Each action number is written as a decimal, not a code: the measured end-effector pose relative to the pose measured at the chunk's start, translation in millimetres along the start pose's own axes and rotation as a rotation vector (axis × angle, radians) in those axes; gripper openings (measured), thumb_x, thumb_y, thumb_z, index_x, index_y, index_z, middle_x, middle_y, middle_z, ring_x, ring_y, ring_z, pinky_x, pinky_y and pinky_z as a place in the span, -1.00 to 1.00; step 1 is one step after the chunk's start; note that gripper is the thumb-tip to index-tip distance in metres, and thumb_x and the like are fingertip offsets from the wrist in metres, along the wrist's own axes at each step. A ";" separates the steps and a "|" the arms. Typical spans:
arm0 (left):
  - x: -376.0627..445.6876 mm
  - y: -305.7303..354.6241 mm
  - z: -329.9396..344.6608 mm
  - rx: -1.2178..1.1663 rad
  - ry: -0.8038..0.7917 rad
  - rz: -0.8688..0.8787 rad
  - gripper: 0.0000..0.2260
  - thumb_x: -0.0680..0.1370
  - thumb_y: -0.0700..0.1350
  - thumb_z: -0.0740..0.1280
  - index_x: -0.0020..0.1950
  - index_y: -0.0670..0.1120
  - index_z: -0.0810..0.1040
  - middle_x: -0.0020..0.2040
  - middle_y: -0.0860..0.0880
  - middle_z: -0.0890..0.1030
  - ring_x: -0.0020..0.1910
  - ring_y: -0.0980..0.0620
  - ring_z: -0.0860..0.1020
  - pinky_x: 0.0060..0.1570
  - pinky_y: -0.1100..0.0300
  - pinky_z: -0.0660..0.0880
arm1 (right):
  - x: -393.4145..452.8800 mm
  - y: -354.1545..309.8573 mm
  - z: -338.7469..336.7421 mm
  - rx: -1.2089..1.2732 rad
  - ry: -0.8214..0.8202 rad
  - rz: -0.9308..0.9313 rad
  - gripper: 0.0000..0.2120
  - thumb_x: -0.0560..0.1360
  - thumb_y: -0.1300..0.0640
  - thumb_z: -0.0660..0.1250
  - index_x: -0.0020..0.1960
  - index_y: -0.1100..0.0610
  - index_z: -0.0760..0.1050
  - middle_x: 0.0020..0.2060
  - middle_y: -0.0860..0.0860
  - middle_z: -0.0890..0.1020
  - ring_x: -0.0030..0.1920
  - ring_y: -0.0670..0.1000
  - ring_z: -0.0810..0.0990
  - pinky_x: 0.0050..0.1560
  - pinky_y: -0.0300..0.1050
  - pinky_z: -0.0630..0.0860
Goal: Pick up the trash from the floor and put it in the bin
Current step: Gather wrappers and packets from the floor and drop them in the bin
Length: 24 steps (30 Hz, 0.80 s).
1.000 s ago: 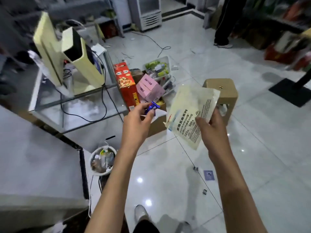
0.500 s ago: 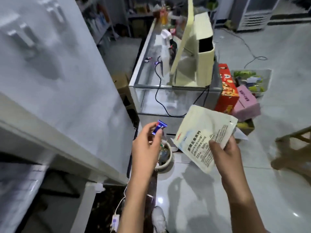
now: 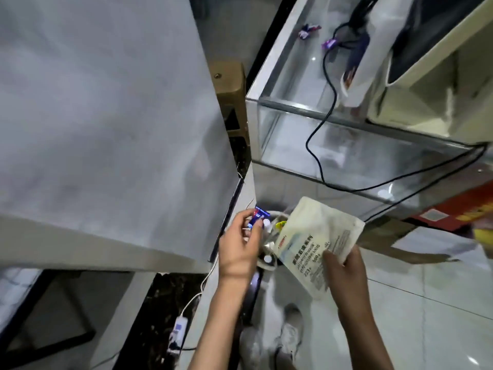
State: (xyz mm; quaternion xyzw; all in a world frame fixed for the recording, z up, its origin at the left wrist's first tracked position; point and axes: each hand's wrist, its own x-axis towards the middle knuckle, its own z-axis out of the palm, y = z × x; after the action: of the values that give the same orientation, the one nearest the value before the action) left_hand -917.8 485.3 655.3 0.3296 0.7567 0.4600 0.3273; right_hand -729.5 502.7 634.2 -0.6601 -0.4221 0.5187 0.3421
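Left hand is pinching a small blue wrapper between thumb and fingertips, closed tight on it, right over the near-left rim of the bin. Right hand grips the lower right corner of a cream pouch, fingers folded around its edge, and the pouch hangs tilted across the bin's right side, covering much of the opening. Printing on the pouch: a red logo too blurred to read, a line of Chinese characters, then small figures that look like "223" and "500 g"; a block of fine print on the right panel cannot be read. The wrapper shows red and white marks on blue, no legible word.

The bin is a small round white one on the floor, already stuffed with bottles and scraps, tucked against the foot of a glass display case. On the case's top, toward its far left edge, lie two little purple wrappers, and a black cable trails down over its front. A red carton with yellow lettering sits at the right. A big grey counter fills the left. Glossy pale floor tiles, white shoes below, a white power adapter lying on the dark strip.
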 end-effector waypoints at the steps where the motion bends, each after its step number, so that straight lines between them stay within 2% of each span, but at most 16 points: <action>1: 13.8 -14.9 11.3 -0.019 0.012 -0.022 -0.88 0.52 -0.01 0.36 0.04 0.16 0.56 -0.28 0.22 0.61 -0.33 0.27 0.52 -0.24 0.34 0.45 | 18.3 15.6 10.3 -0.021 -0.019 0.011 -0.68 0.55 0.30 0.24 0.27 0.09 0.47 0.07 0.02 0.66 0.06 0.01 0.65 -0.10 -0.12 0.56; 4: 49.3 -62.0 41.9 -0.070 0.017 -0.095 -0.87 0.57 -0.16 0.36 0.08 0.04 0.56 -0.25 0.09 0.58 -0.37 0.30 0.50 -0.34 0.48 0.39 | 67.2 55.0 43.3 -0.073 -0.032 0.063 -0.68 0.54 0.29 0.22 0.26 0.06 0.45 0.08 -0.01 0.65 0.04 -0.04 0.64 -0.13 -0.16 0.58; 6: 73.3 -104.1 62.3 -0.048 0.009 -0.129 -0.87 0.57 -0.14 0.35 0.08 0.07 0.54 -0.25 0.05 0.55 -0.40 0.28 0.47 -0.36 0.47 0.38 | 98.5 86.7 68.3 -0.098 -0.005 0.099 -0.68 0.51 0.22 0.24 0.24 0.02 0.45 0.09 0.00 0.64 0.06 0.00 0.63 -0.02 -0.02 0.61; 8: 94.6 -147.3 81.6 -0.012 0.000 -0.162 -0.86 0.58 -0.11 0.34 0.09 0.10 0.54 -0.26 0.02 0.57 -0.36 0.21 0.48 -0.31 0.36 0.43 | 124.8 123.7 90.9 -0.130 0.012 0.113 -0.62 0.44 0.11 0.25 0.26 0.01 0.44 0.10 0.01 0.64 0.07 0.05 0.62 0.08 0.07 0.59; 10: 113.4 -196.0 105.6 -0.006 -0.034 -0.239 -0.86 0.59 -0.11 0.32 0.13 0.03 0.56 -0.17 0.00 0.61 -0.25 0.11 0.54 -0.22 0.32 0.48 | 147.1 165.5 112.8 -0.126 0.029 0.141 -0.55 0.43 0.10 0.25 0.33 0.05 0.41 0.11 0.03 0.62 0.07 0.06 0.61 0.06 0.02 0.58; 13: 136.2 -263.9 140.1 0.067 -0.068 -0.294 -0.82 0.58 -0.11 0.34 0.18 -0.02 0.57 -0.02 0.00 0.67 -0.10 0.07 0.61 -0.05 0.25 0.53 | 178.6 221.2 141.2 -0.074 0.075 0.235 -0.56 0.51 0.23 0.27 0.38 0.09 0.38 0.13 0.02 0.58 0.08 0.07 0.58 0.06 -0.02 0.56; 15: 145.8 -304.6 159.3 0.162 -0.151 -0.245 -0.73 0.58 -0.12 0.35 0.28 -0.10 0.53 0.13 -0.03 0.65 0.06 0.08 0.60 0.00 0.43 0.44 | 200.6 257.0 154.4 -0.063 0.100 0.284 -0.49 0.45 0.20 0.31 0.39 0.09 0.36 0.17 0.07 0.59 0.14 0.13 0.58 0.16 0.09 0.56; 16: 147.9 -321.0 168.0 0.202 -0.221 -0.243 -0.69 0.58 -0.12 0.35 0.32 -0.13 0.50 0.20 -0.05 0.61 0.12 0.07 0.58 0.02 0.47 0.40 | 207.9 270.2 158.5 -0.067 0.102 0.325 -0.45 0.42 0.18 0.33 0.40 0.11 0.34 0.19 0.08 0.58 0.15 0.14 0.57 0.16 0.05 0.55; 18: 149.1 -341.4 173.8 0.251 -0.355 -0.240 -0.66 0.59 -0.14 0.32 0.36 -0.16 0.48 0.28 -0.09 0.57 0.22 0.01 0.55 0.19 0.31 0.43 | 215.0 282.3 163.9 -0.126 0.102 0.363 -0.44 0.43 0.22 0.37 0.39 0.22 0.30 0.18 0.10 0.54 0.16 0.10 0.54 -0.01 -0.25 0.52; 19: 149.1 -347.0 173.4 0.260 -0.394 -0.220 -0.67 0.60 -0.14 0.30 0.36 -0.15 0.49 0.27 -0.08 0.58 0.23 0.01 0.55 0.23 0.23 0.44 | 218.7 286.4 164.9 -0.183 0.128 0.347 -0.43 0.42 0.24 0.38 0.38 0.29 0.30 0.20 0.14 0.53 0.19 0.11 0.52 -0.03 -0.29 0.50; 21: 152.9 -352.2 169.2 0.301 -0.426 -0.207 -0.70 0.60 -0.11 0.28 0.32 -0.06 0.54 0.20 -0.04 0.63 0.17 0.05 0.59 0.18 0.25 0.47 | 224.7 287.8 166.8 -0.369 0.183 0.253 -0.33 0.36 0.18 0.40 0.39 0.38 0.28 0.29 0.27 0.46 0.33 0.22 0.42 0.27 -0.09 0.38; 22: 155.3 -352.9 165.7 0.327 -0.424 -0.215 -0.74 0.59 -0.08 0.27 0.27 0.00 0.57 0.14 -0.01 0.65 0.12 0.07 0.60 0.14 0.25 0.48 | 222.5 282.1 167.1 -0.459 0.190 0.211 -0.31 0.36 0.18 0.41 0.41 0.37 0.27 0.33 0.29 0.41 0.38 0.24 0.34 0.38 -0.02 0.26; 24: 156.4 -344.3 155.3 0.317 -0.406 -0.243 -0.80 0.55 -0.02 0.25 0.11 0.14 0.61 0.00 0.06 0.68 0.00 0.08 0.63 0.11 0.16 0.53 | 215.6 277.4 166.0 -0.535 0.171 0.100 -0.40 0.39 0.23 0.41 0.39 0.27 0.35 0.36 0.23 0.40 0.40 0.21 0.31 0.38 -0.10 0.15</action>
State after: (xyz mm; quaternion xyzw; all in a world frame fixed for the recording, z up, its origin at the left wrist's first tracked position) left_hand -950.7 561.2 254.9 0.3690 0.7722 0.2179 0.4690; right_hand -812.2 587.9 264.2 -0.7883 -0.4804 0.3478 0.1639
